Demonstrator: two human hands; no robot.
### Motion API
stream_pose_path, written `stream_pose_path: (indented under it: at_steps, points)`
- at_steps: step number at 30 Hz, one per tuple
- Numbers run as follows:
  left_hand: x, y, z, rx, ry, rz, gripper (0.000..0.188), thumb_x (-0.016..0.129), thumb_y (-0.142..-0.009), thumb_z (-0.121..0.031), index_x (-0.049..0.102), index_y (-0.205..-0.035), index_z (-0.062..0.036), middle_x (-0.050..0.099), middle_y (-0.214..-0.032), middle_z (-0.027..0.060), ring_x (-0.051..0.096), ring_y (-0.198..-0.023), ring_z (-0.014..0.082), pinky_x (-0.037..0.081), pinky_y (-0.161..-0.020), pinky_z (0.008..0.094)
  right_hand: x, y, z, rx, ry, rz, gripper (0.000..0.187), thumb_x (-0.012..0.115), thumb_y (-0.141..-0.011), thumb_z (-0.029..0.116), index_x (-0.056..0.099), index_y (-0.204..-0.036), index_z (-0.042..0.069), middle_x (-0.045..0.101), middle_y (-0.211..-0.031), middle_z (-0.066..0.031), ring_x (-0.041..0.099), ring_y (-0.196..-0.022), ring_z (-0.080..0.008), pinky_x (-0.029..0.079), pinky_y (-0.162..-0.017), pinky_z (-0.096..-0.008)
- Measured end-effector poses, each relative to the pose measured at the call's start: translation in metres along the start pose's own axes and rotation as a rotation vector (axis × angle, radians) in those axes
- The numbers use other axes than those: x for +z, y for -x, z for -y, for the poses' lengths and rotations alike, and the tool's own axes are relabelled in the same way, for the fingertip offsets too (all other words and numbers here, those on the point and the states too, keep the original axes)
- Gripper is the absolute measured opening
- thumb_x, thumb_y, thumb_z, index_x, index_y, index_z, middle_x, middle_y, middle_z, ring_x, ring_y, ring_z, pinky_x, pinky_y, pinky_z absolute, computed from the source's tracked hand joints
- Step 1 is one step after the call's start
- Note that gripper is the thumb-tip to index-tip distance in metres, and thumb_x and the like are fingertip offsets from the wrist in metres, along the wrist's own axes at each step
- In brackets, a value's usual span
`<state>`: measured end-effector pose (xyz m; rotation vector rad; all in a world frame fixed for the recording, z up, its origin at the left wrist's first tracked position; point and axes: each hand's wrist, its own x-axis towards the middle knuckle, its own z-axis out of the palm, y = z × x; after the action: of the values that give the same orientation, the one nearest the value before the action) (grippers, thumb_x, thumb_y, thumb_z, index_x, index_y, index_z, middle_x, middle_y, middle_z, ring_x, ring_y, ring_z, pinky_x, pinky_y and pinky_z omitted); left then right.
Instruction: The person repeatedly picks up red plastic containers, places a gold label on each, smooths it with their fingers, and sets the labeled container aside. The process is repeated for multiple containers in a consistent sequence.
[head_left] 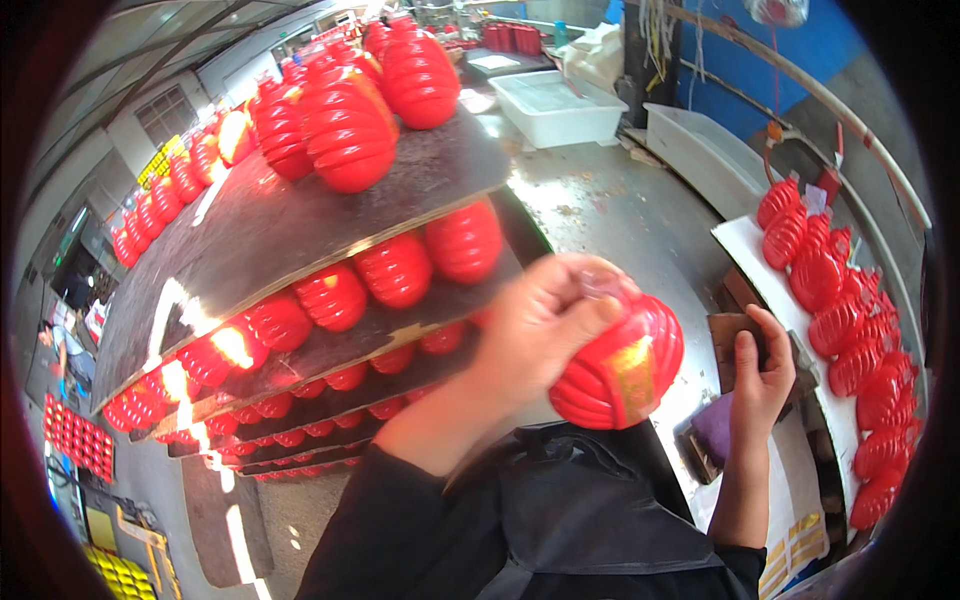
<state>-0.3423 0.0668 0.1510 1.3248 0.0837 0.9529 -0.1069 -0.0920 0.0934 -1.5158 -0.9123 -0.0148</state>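
My left hand (545, 335) is closed round the narrow neck of a glossy red ribbed bottle (620, 365), lantern-like in shape, held tilted in front of my body. A gold patch (634, 380) shows on its side. To the right, my right hand (762, 385) is raised with thumb and fingers curled at a small flat brown piece (730, 345), apart from the bottle. Below that hand lies a purple rounded thing (712, 430) in a dark holder, partly hidden by the forearm.
Stacked dark boards (420, 165) on my left carry rows of similar red bottles (347, 130). On the right, a white curved shelf (738, 245) bears several more. White tubs (555, 108) stand beyond the metal worktop (600, 215). A person (70, 350) is far left.
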Motion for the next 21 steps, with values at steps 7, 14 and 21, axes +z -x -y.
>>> stream_pose_path:
  at_steps: [7, 14, 21]
  points:
    - [-0.048, 0.012, -0.162, 0.653, -0.42, -0.861, 0.034, 0.068, -0.105, -0.027, 0.067, -0.124, 0.0015, 0.076, -0.112, 0.0135, 0.072, -0.098, 0.0177, 0.058, -0.088, 0.0307, -0.003, -0.034, -0.006, 0.068, -0.281, 0.048, 0.047, 0.06, -0.1, 0.008, 0.055, -0.147, 0.0, 0.057, -0.148, -0.0109, 0.054, -0.137, -0.0204, 0.037, -0.117, -0.0329]
    - [-0.147, -0.028, -0.303, 0.679, -0.856, -0.753, 0.036, 0.076, -0.1, -0.021, 0.066, -0.12, 0.0062, 0.074, -0.105, 0.0138, 0.072, -0.088, 0.0175, 0.059, -0.08, 0.0294, -0.027, -0.061, -0.04, 0.201, -0.434, 0.111, 0.052, 0.053, -0.099, 0.0, 0.052, -0.151, 0.0, 0.057, -0.148, -0.0101, 0.056, -0.134, -0.0187, 0.042, -0.114, -0.0311]
    - [-0.341, -0.082, -0.351, 0.453, -1.509, -0.949, 0.019, 0.072, -0.101, -0.018, 0.076, -0.108, -0.0009, 0.077, -0.106, 0.0068, 0.071, -0.092, 0.0176, 0.055, -0.09, 0.0329, -0.075, -0.058, -0.091, 0.339, -0.427, 0.052, 0.055, 0.049, -0.097, -0.006, 0.052, -0.151, -0.001, 0.061, -0.145, -0.011, 0.06, -0.131, -0.0215, 0.047, -0.113, -0.0334]
